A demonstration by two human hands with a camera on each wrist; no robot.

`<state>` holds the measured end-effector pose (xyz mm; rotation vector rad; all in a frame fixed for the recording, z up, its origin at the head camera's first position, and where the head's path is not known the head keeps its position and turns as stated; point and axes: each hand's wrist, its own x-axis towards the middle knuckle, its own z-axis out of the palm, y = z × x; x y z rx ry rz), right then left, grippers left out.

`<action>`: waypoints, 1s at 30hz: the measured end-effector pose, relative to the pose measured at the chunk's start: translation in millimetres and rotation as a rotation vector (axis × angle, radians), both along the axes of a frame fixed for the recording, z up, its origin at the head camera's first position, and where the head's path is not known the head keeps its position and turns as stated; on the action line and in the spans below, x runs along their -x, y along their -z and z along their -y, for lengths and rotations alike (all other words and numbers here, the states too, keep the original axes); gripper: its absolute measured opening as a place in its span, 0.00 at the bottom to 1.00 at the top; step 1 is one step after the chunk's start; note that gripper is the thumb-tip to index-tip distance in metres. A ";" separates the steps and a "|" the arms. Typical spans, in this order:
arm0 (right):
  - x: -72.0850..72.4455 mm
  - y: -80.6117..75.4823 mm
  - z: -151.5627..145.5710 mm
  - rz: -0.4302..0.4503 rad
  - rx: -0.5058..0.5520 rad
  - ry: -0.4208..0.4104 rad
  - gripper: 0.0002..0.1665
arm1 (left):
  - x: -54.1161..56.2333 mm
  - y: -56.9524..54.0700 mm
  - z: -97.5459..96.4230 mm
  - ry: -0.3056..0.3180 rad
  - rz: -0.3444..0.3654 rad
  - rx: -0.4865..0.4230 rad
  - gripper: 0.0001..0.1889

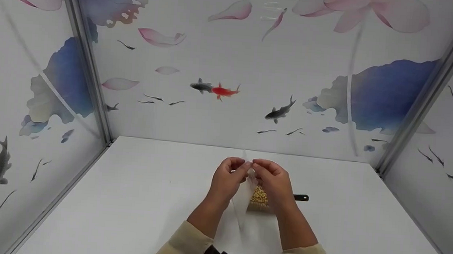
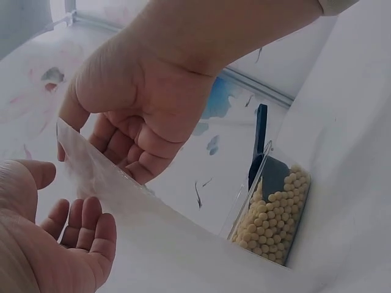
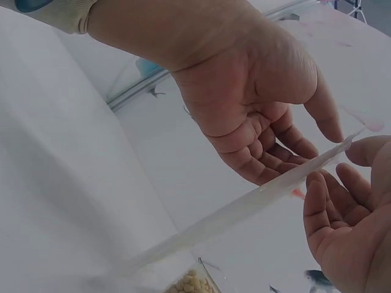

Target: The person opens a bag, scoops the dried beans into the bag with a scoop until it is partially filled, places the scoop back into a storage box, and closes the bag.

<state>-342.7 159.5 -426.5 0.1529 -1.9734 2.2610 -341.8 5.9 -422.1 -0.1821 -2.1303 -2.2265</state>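
A thin translucent plastic bag (image 1: 240,207) hangs upright between my two hands, its top edge at my fingertips. My left hand (image 1: 224,182) pinches that edge from the left with thumb and curled fingers. Opposite it, my right hand (image 1: 277,185) pinches the same edge, thumb near the other thumb. In the right wrist view the bag (image 3: 244,207) shows edge-on as a narrow strip. Behind the bag and partly under my right hand stands a clear container of round yellowish beans (image 2: 269,226). A dark scoop (image 2: 261,131) sticks up out of the beans.
The white tabletop (image 1: 133,200) spreads around both hands. White panels printed with fish and lotus (image 1: 223,55) enclose it at the back and sides, joined by grey metal posts (image 1: 88,57). The scoop's handle reaches past the container on the right.
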 end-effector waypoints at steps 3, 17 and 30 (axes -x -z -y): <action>-0.9 0.6 0.6 -0.007 -0.010 -0.006 0.14 | -0.4 0.6 1.4 0.006 0.009 -0.006 0.22; -5.5 0.0 -0.1 0.006 -0.076 -0.006 0.17 | 0.3 0.9 3.8 0.031 0.036 -0.028 0.20; -9.5 -3.1 5.6 0.028 -0.168 0.041 0.19 | 0.7 4.3 5.1 0.009 0.032 -0.009 0.23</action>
